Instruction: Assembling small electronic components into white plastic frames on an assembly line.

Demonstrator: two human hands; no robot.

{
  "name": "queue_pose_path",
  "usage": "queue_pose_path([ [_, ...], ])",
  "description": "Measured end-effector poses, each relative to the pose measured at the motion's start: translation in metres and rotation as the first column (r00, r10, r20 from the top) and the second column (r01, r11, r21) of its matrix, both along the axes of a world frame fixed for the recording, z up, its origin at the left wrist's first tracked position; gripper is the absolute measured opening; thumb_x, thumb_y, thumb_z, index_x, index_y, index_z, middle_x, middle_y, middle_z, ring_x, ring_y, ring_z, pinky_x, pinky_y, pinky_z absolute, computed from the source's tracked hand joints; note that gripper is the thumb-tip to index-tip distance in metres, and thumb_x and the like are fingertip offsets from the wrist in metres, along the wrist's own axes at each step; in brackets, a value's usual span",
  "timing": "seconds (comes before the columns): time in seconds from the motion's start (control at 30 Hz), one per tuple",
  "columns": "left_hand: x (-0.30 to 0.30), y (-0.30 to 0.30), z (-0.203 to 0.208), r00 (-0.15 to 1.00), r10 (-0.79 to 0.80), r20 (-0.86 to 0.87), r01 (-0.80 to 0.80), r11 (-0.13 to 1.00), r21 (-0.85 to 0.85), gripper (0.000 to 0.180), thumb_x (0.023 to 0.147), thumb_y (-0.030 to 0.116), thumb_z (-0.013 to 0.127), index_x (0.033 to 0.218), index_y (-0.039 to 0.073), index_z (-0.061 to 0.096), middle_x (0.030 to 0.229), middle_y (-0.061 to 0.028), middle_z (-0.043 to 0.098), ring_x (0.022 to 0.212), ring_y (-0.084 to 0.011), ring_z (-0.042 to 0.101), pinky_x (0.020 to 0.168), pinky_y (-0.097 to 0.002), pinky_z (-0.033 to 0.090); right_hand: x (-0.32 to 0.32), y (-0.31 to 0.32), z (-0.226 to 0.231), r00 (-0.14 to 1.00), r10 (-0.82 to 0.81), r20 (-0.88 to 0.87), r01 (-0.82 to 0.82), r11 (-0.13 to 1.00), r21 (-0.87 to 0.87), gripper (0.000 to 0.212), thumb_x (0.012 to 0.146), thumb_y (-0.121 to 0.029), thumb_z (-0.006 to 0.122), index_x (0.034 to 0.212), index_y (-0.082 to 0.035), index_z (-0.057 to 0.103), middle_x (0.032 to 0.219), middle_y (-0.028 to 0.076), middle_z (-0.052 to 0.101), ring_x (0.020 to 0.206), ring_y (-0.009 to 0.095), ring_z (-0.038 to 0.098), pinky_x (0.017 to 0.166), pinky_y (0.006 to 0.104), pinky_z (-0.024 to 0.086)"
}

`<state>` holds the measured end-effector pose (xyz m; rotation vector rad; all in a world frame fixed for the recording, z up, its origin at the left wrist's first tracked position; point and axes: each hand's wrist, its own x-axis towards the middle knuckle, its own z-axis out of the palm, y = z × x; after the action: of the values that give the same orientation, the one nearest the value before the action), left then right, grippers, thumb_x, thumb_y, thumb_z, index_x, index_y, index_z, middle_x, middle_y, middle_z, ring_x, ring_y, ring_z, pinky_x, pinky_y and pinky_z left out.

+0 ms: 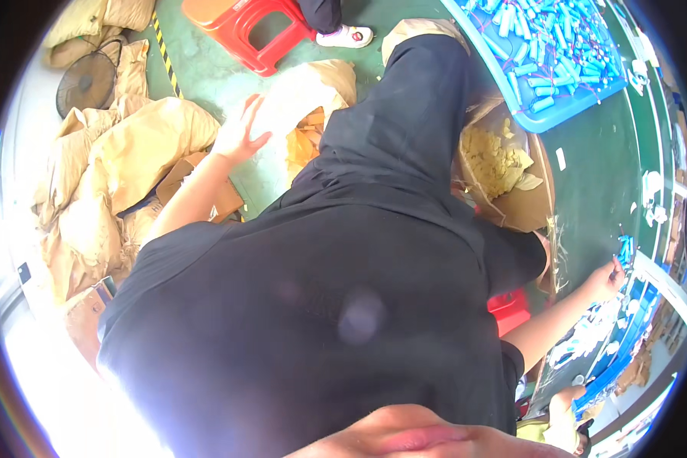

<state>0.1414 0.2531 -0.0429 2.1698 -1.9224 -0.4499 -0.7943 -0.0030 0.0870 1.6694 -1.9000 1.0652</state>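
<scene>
**Hands spread wide to sacks and blue cells**

Head view: The centre of the frame is filled by the person's black shirt (320,305). The left hand (240,133) is seen at upper left, fingers spread open and empty, laid against a pale paper sack (305,88) on the green floor (206,69). Brown paper sacks (130,153) are piled at left, near a red stool (248,27) at the top. The right hand (609,278) is stretched to the right edge, touching a small bunch of blue cylindrical cells (626,248) on the green table (595,175); how tightly it is closed cannot be told. A blue tray (557,114) of similar cells is seen at upper right.
</scene>
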Motion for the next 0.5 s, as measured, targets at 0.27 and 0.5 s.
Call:
queue_pose_path([
  [0.27, -0.031, 0.004, -0.090, 0.996, -0.085, -0.017, 0.083, 0.882, 0.463, 0.127, 0.085, 0.052, 0.084, 0.173, 0.006, 0.004, 0.180, -0.0251, 0.009, 0.165, -0.0416, 0.018, 0.134, -0.0467, 0.022, 0.100, 0.051, 0.045, 0.995, -0.055, -0.080, 0.052, 0.998, -0.044, 0.017, 0.091, 0.004, 0.064, 0.098, -0.005, 0.076, 0.098, 0.011, 0.074, 0.098, 0.027, 0.070, 0.094, 0.0386, 0.055],
  [0.5, -0.077, -0.055, -0.147, 0.988, 0.090, -0.123, -0.022, 0.883, 0.469, 0.094, 0.083, 0.020, 0.084, 0.159, -0.012, 0.038, 0.173, -0.0376, 0.017, 0.162, -0.0498, 0.022, 0.135, -0.0473, 0.025, 0.243, 0.206, 0.023, 0.968, 0.227, -0.110, -0.200, 0.955, 0.217, 0.023, 0.078, -0.003, 0.075, 0.100, -0.007, 0.072, 0.091, 0.013, 0.067, 0.075, 0.033, 0.067, 0.067, 0.0431, 0.056],
])
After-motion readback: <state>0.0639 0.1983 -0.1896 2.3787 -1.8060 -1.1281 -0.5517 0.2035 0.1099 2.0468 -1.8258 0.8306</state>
